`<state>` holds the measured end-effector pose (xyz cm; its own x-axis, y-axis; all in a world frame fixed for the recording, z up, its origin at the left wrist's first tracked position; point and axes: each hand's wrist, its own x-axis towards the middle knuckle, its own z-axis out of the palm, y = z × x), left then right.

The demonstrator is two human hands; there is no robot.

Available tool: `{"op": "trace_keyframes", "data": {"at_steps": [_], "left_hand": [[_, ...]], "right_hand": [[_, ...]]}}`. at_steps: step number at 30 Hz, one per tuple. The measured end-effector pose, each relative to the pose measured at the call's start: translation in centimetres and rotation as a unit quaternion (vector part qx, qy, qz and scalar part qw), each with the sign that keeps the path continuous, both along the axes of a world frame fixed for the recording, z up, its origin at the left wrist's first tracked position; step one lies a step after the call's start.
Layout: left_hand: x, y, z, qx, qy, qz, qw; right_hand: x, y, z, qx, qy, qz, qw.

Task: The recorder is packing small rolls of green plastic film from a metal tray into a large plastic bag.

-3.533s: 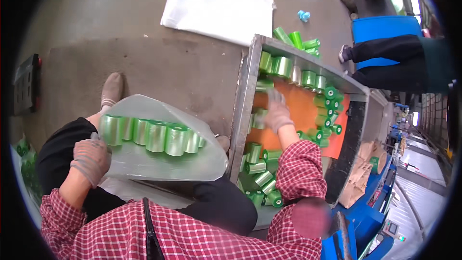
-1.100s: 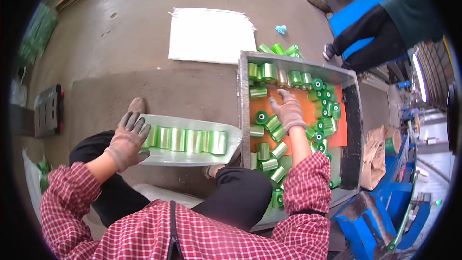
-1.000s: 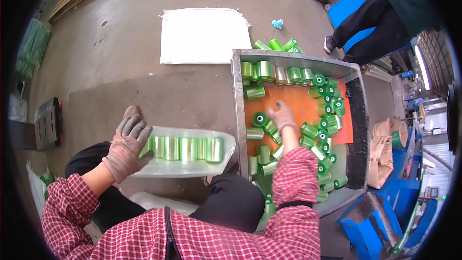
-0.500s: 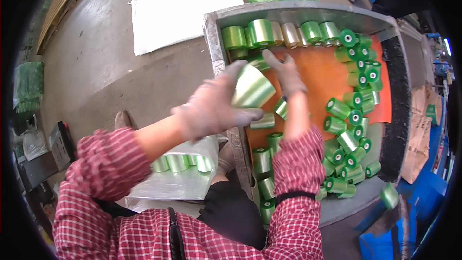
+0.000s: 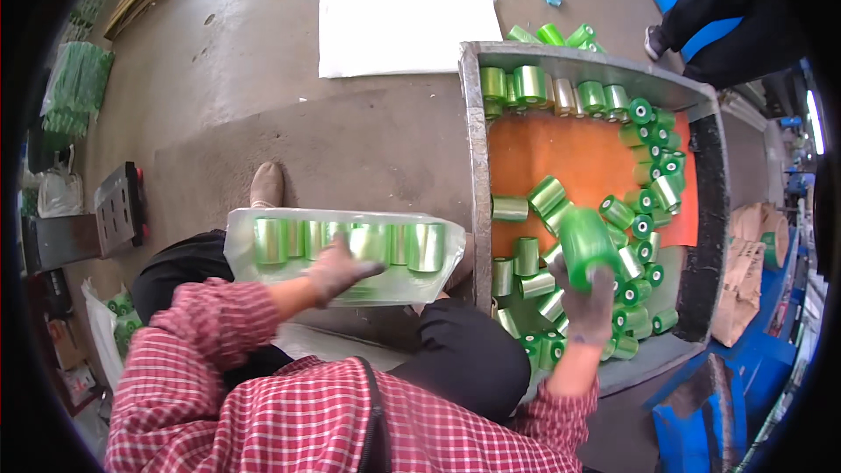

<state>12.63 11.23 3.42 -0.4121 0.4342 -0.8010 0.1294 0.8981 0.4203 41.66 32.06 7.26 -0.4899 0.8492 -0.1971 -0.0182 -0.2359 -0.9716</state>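
Observation:
A clear plastic bag (image 5: 241, 250) lies across my lap with a row of shiny green film rolls (image 5: 427, 247) in it. My left hand (image 5: 337, 273), in a grey glove, is over the front of the bag against the middle rolls, thumb and fingers spread. Over the large bin (image 5: 479, 184), my gloved right hand (image 5: 589, 302) grips one bigger-looking green film roll (image 5: 585, 236) from its near end. Many loose rolls (image 5: 547, 195) lie in the bin below it, some upright and some on their sides; the right hand hides part of them.
An orange sheet (image 5: 569, 153) lines the bin floor. Beyond the bin are more rolls (image 5: 550, 34) and a white sack (image 5: 403, 22) on the floor. A person's dark-trousered leg (image 5: 745, 13) is at far right. Brown paper sacks (image 5: 738, 289) stand beside the bin.
My left hand has come from the bin's edge down to the bag, and no longer holds a roll up in the air. My right hand has lifted a roll nearer to me. The view has shifted left.

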Motion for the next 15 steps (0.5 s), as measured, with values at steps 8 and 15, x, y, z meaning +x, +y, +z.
{"op": "trace_keyframes", "data": {"at_steps": [8, 15], "left_hand": [[0.2, -2.6, -1.4, 0.055, 0.088, -0.166, 0.981], [-5.8, -13.1, 8.1, 0.142, 0.143, -0.477, 0.856]], "right_hand": [[-12.4, -10.8, 12.2, 0.197, -0.245, 0.246, 0.917], [-25.7, -19.0, -9.6, 0.567, -0.473, 0.531, 0.415]]}}
